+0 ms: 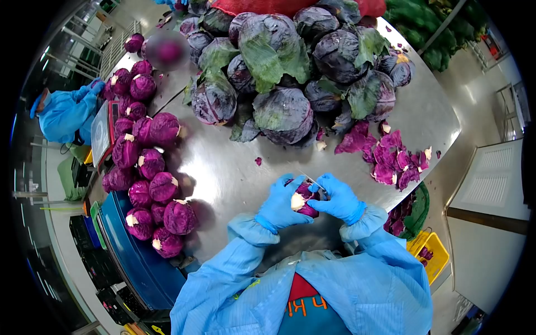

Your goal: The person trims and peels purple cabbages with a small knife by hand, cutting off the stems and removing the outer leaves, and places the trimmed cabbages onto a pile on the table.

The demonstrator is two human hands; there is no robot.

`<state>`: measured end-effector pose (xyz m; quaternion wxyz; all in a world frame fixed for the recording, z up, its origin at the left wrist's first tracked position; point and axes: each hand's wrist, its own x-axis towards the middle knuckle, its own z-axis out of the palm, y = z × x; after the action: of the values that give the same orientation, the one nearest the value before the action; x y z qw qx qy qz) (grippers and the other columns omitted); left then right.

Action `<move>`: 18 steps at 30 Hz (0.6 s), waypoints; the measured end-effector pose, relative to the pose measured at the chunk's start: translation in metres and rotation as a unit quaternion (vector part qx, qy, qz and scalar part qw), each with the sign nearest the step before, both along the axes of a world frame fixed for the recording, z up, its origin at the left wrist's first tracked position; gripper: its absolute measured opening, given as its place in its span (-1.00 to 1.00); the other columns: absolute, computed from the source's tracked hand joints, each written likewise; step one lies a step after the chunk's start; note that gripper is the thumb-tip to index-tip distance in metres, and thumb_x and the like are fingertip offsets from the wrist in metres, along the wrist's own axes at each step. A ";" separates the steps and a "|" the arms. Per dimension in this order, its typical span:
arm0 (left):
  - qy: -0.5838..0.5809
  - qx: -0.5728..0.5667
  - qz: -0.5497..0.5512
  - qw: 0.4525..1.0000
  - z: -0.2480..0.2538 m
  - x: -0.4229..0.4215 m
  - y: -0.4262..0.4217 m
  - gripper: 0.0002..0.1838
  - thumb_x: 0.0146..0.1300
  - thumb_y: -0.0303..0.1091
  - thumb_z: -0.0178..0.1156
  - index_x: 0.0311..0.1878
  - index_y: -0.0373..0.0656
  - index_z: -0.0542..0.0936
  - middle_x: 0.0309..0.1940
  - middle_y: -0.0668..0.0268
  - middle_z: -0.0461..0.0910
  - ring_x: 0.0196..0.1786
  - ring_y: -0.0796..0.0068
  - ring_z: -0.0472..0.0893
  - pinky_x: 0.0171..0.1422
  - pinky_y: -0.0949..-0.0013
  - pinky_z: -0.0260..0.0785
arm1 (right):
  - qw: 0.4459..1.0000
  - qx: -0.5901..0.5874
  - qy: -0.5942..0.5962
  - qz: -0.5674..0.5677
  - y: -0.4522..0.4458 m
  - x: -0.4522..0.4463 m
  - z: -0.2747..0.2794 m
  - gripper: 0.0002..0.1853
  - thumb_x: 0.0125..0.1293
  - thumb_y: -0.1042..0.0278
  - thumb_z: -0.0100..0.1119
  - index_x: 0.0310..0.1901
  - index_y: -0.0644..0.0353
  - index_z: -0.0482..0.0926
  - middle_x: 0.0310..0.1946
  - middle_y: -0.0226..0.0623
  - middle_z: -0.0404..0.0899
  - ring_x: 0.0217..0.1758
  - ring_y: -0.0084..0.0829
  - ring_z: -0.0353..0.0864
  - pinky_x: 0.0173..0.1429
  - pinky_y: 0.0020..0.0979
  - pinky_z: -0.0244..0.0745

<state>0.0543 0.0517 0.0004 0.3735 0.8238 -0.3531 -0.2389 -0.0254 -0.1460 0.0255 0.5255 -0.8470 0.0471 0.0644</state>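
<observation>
Both my hands wear blue gloves and are close together over the near side of the metal table (pixel 218 162). My left hand (pixel 283 205) is wrapped round a small red cabbage (pixel 304 202) whose pale cut stem end faces up and toward me. On the cabbage's other side, my right hand (pixel 336 199) has its fingers curled, with the thumb against the cabbage. A thin knife blade (pixel 309 178) shows at the right hand's fingers, above the cabbage; its handle is hidden in the glove.
Untrimmed cabbages (pixel 283 111) with green outer leaves are heaped ahead. Trimmed purple cabbages (pixel 164 187) line the left side, near a scale (pixel 102 134). Loose peeled leaves (pixel 393 159) lie at right, above a green basket (pixel 417 212) and a yellow crate (pixel 432 254). A co-worker (pixel 70 114) stands far left.
</observation>
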 end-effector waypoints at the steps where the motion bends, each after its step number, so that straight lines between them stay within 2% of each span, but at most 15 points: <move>1: -0.014 0.016 -0.001 1.000 0.004 -0.001 -0.002 0.15 -0.44 0.08 0.63 0.32 -0.18 0.37 0.23 -0.08 0.30 0.28 -0.11 0.34 0.37 0.03 0.25 | 0.999 0.024 0.025 -0.009 -0.001 -0.001 -0.003 -0.72 0.13 0.22 0.40 -0.21 0.18 0.59 -0.33 -0.31 0.52 -0.33 -0.44 0.54 -0.21 -0.40 0.46; 3: -0.014 0.022 0.013 1.000 0.008 -0.004 -0.005 0.14 -0.44 0.09 0.62 0.32 -0.17 0.38 0.20 -0.10 0.34 0.26 -0.13 0.36 0.35 0.01 0.25 | 0.994 0.074 0.074 -0.028 0.000 -0.005 -0.008 -0.74 0.10 0.27 0.43 -0.29 0.21 0.57 -0.41 -0.34 0.52 -0.37 -0.50 0.54 -0.27 -0.47 0.42; 5: -0.019 0.013 0.020 1.000 0.000 -0.007 -0.005 0.15 -0.44 0.09 0.62 0.33 -0.15 0.37 0.19 -0.12 0.35 0.25 -0.15 0.37 0.34 0.01 0.26 | 0.963 0.229 0.131 -0.046 0.006 -0.009 0.002 -0.76 0.09 0.31 0.42 -0.30 0.21 0.57 -0.46 -0.35 0.51 -0.44 -0.53 0.52 -0.34 -0.50 0.40; 7: -0.033 -0.015 0.021 0.999 -0.023 -0.007 -0.005 0.16 -0.45 0.08 0.62 0.35 -0.13 0.36 0.20 -0.14 0.35 0.25 -0.16 0.36 0.34 0.02 0.27 | 0.907 0.391 0.150 -0.044 0.014 -0.011 0.019 -0.78 0.09 0.35 0.42 -0.31 0.21 0.57 -0.49 -0.36 0.52 -0.51 -0.57 0.49 -0.40 -0.52 0.38; 9: -0.027 -0.016 0.027 0.999 -0.026 -0.008 -0.004 0.19 -0.41 0.10 0.61 0.39 -0.12 0.30 0.27 -0.18 0.25 0.26 -0.21 0.33 0.36 -0.03 0.22 | 0.819 0.558 0.137 -0.016 0.023 -0.016 0.035 -0.80 0.09 0.40 0.41 -0.30 0.19 0.57 -0.49 -0.37 0.54 -0.56 -0.61 0.46 -0.46 -0.56 0.35; 10: -0.025 -0.016 0.030 0.999 -0.024 -0.007 -0.003 0.21 -0.39 0.11 0.60 0.41 -0.12 0.28 0.30 -0.20 0.21 0.26 -0.23 0.31 0.37 -0.05 0.20 | 0.810 0.559 0.154 -0.085 0.019 -0.011 0.050 -0.79 0.13 0.43 0.39 -0.20 0.20 0.61 -0.46 -0.41 0.56 -0.56 -0.63 0.45 -0.45 -0.59 0.35; 13: 0.010 -0.040 0.019 0.999 -0.003 -0.009 0.008 0.22 -0.36 0.10 0.61 0.44 -0.10 0.25 0.32 -0.21 0.18 0.32 -0.23 0.26 0.41 -0.04 0.17 | 0.886 0.362 0.059 -0.284 0.002 0.017 0.013 -0.67 0.21 0.39 0.36 0.00 0.23 0.59 -0.37 -0.46 0.55 -0.52 -0.66 0.44 -0.47 -0.55 0.35; 14: 0.019 -0.076 0.014 0.997 -0.010 -0.011 0.015 0.23 -0.34 0.14 0.61 0.46 -0.07 0.23 0.35 -0.18 0.15 0.38 -0.22 0.20 0.46 -0.02 0.12 | 0.936 0.192 -0.033 -0.293 -0.005 0.015 -0.025 -0.64 0.21 0.32 0.38 0.01 0.22 0.59 -0.35 -0.47 0.54 -0.42 -0.68 0.44 -0.36 -0.59 0.38; 17: 0.031 -0.107 0.012 0.994 -0.009 -0.014 0.031 0.25 -0.35 0.18 0.60 0.47 -0.05 0.22 0.39 -0.14 0.10 0.41 -0.19 0.17 0.48 -0.01 0.11 | 0.930 0.241 0.096 -0.259 0.001 0.001 -0.062 -0.62 0.20 0.24 0.41 0.00 0.22 0.59 -0.33 -0.46 0.55 -0.33 -0.68 0.43 -0.24 -0.60 0.39; 18: 0.034 -0.096 0.006 0.995 -0.009 -0.015 0.038 0.25 -0.34 0.20 0.59 0.47 -0.03 0.22 0.43 -0.11 0.04 0.43 -0.16 0.16 0.49 -0.01 0.07 | 0.936 0.228 0.148 -0.222 0.009 -0.001 -0.065 -0.54 0.16 0.14 0.45 0.01 0.21 0.59 -0.31 -0.43 0.56 -0.29 -0.63 0.47 -0.19 -0.56 0.43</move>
<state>0.0389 0.0899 -0.0088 0.4639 0.7776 -0.3570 -0.2294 -0.0266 -0.1371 -0.0390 0.6923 -0.6536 0.2953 0.0798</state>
